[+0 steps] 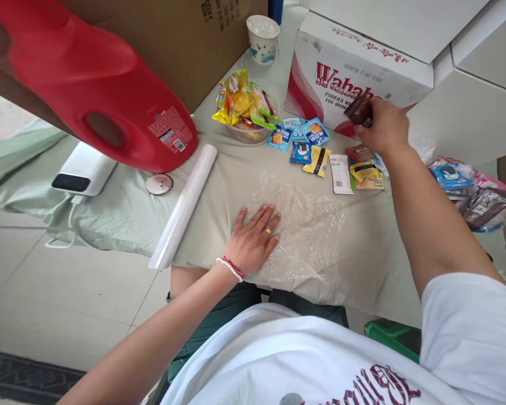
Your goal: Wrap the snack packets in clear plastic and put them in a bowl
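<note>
Near front edge of tabletop [234, 174]: left hand [253, 239], spread, empty, on clear film [314, 233], liable to bunch if dragged; toward back edge: right hand [382, 126], pinching brown packet [358, 110].

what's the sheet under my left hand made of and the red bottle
Sheet under your left hand: probably plastic film, clear and glossy; it's crinkled, cloth shows through. Red bottle: likely plastic, smooth and softly shiny, seemingly moulded in one piece.
</note>
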A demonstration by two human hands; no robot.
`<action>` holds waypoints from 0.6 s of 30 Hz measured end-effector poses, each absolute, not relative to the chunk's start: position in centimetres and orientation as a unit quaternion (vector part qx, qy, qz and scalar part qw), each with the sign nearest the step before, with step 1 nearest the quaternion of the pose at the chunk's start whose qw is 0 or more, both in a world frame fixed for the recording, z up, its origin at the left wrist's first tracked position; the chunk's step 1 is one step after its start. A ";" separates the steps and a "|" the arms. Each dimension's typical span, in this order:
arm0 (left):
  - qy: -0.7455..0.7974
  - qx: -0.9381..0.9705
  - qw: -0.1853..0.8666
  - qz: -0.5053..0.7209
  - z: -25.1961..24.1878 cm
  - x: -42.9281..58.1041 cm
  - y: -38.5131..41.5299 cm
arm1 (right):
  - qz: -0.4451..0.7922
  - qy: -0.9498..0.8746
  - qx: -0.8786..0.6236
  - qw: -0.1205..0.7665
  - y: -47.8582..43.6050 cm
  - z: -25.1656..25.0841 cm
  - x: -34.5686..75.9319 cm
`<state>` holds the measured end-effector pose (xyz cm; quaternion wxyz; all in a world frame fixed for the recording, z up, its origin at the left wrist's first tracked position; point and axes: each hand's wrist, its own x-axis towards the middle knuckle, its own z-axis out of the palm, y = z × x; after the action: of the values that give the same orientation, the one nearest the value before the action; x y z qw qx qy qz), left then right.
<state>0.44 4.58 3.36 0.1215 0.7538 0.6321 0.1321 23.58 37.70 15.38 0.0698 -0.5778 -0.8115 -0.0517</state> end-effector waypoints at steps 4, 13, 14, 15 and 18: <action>0.670 0.720 0.110 0.140 3.3 2.8 3.7 | 0.088 -0.810 -0.552 0.177 29.6 17.2 23.8; 0.675 0.718 0.102 0.141 3.0 2.0 2.9 | 0.144 -0.914 -0.363 -0.110 13.8 9.7 20.5; 0.677 0.716 0.100 0.138 3.0 1.6 2.7 | 0.135 -0.913 -0.371 -0.101 13.5 9.3 20.6; 0.678 0.716 0.097 0.134 2.9 1.2 2.5 | 0.132 -0.913 -0.375 -0.094 13.4 9.1 20.8; 0.677 0.719 0.087 0.127 2.7 0.5 1.9 | 0.129 -0.914 -0.372 -0.101 13.5 9.5 21.1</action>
<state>0.51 1.94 2.72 0.0873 0.7193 0.6774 0.1268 21.07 13.55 9.48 -0.1015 -0.3722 -0.9135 0.1290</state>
